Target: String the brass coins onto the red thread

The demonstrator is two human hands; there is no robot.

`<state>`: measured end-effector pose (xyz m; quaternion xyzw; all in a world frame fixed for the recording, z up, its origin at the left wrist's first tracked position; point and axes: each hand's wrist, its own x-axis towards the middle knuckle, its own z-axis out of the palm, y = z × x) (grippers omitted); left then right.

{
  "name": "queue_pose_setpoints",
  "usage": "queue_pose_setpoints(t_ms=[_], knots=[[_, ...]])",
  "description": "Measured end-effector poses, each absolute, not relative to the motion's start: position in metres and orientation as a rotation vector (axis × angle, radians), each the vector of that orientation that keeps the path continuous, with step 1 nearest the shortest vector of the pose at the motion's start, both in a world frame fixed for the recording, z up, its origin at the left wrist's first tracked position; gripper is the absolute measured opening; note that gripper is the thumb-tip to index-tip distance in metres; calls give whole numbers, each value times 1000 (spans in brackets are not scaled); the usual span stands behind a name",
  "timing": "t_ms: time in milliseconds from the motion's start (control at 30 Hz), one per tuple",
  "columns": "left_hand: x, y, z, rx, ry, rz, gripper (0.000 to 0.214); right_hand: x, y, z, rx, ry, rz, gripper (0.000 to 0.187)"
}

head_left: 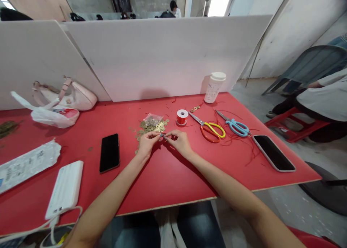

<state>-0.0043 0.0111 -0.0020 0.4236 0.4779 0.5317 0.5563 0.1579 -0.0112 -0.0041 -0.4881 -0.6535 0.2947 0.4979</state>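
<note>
Fingertips (158, 134) of left hand (146, 144) and right hand (180, 141) pinch perhaps coins (162, 135); bottle (214, 88) capped.

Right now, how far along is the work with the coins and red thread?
Seemingly done: a short string of coins lies by the white bottle. In hand: left hand and right hand pinch a small piece between their fingertips. Left: a loose coin pile and the red thread spool wait behind them.

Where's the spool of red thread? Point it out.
Head view: the spool stands just beyond the right hand, between the coin pile and the orange-handled scissors.
</note>
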Motion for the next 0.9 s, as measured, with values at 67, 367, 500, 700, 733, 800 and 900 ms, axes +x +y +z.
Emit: queue_pose_setpoints(t_ms=[67, 367, 500, 700, 733, 800, 900], knots=[[-5, 12, -2, 1002, 1127, 1259, 30, 159, -11, -3, -1168, -1615, 674, 12], [-6, 10, 2, 916, 1039, 1231, 35, 159, -10, -4, -1180, -1551, 710, 10], [-5, 8, 5, 853, 1038, 1215, 41, 159, -8, -3, -1137, -1542, 698, 11], [-2, 8, 6, 831, 1063, 1210, 46, 160, -10, -3, -1094, -1578, 686, 13], [-2, 9, 5, 826, 1070, 1213, 46, 160, -10, -3, -1089, -1592, 691, 13], [-2, 10, 2, 829, 1078, 1226, 47, 160, -11, -3, -1083, -1616, 704, 13], [-2, 11, -2, 869, 1067, 1236, 44, 160, -10, -3, -1108, -1632, 722, 13]])
